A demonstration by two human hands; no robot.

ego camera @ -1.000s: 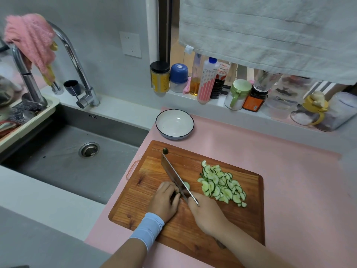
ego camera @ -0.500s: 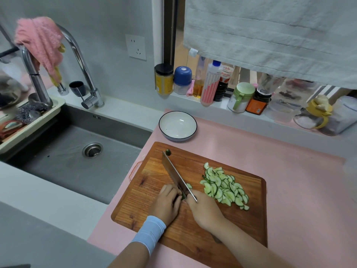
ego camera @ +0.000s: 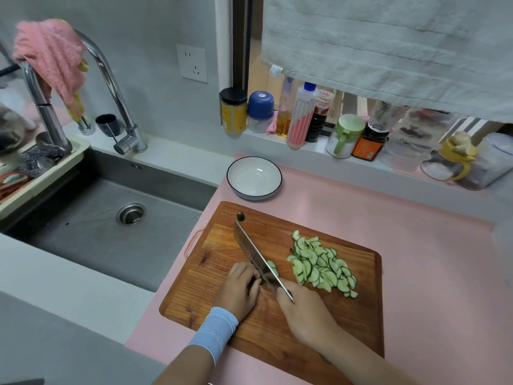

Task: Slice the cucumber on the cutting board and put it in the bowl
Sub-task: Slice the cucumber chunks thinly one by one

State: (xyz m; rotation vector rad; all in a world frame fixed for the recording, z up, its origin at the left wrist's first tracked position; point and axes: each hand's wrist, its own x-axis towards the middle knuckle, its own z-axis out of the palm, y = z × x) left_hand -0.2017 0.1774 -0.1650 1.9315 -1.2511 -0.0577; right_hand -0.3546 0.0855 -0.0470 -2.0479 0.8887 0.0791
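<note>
On the cutting board (ego camera: pixel 211 273), close to its middle, your left hand (ego camera: pixel 238 290) sits with its fingers curled under, the tips pinning down the cucumber stub (ego camera: pixel 261 280). Most of that stub is hidden beneath the fingers; only a dark green sliver shows beside the blade. A pale blue wristband (ego camera: pixel 215 329) covers the wrist over the board's near edge.

Your right hand (ego camera: pixel 305 312) lies over the board's near half, just right of the left hand. Its fingers are wrapped tight round the handle of the knife (ego camera: pixel 252 254), and the handle itself is buried in the fist. The blade runs from that fist toward the board's far left corner, its flat touching the left knuckles. One or two fresh cuts lean against the blade's right face. Whether the edge has reached the wood, I cannot tell.

The slices (ego camera: pixel 322 268) lie heaped on the board's right half, apart from the blade, with a few strays trailing toward the near right. A cucumber end (ego camera: pixel 241 216) rests alone by the board's far left corner, just beyond the knife tip.

The bowl (ego camera: pixel 254 179), white with a dark rim, stands upright off the board, just past its far left corner. A pink mat (ego camera: pixel 430 273) lies under the board. The sink (ego camera: pixel 97 232) is to the board's left.
</note>
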